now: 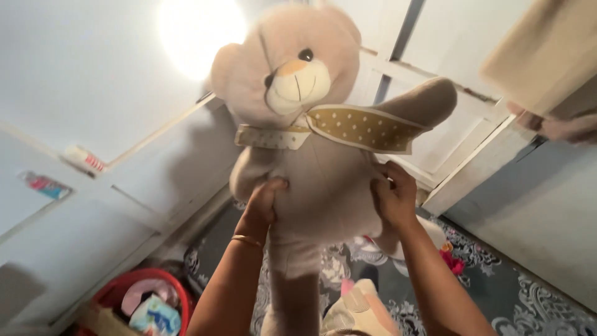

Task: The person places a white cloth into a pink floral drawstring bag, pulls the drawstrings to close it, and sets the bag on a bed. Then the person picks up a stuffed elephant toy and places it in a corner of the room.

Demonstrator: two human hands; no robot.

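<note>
While both hands lift it, the teddy bear point(311, 168) hangs upright in the air above a patterned carpet point(528, 305).
Left hand point(264, 202) and right hand point(393, 198) press in from either side of its belly, fingers clamped into the plush. Holding well likely means even pressure, grip kept low on the torso. Bear: pale beige, dangling legs, gold dotted bow point(348, 127) at neck. Red basket point(146, 298) lower left.

We grip the teddy bear point(311, 168) at its waist, left hand point(264, 202) and right hand point(393, 198) either side, red basket point(146, 292) below.
</note>
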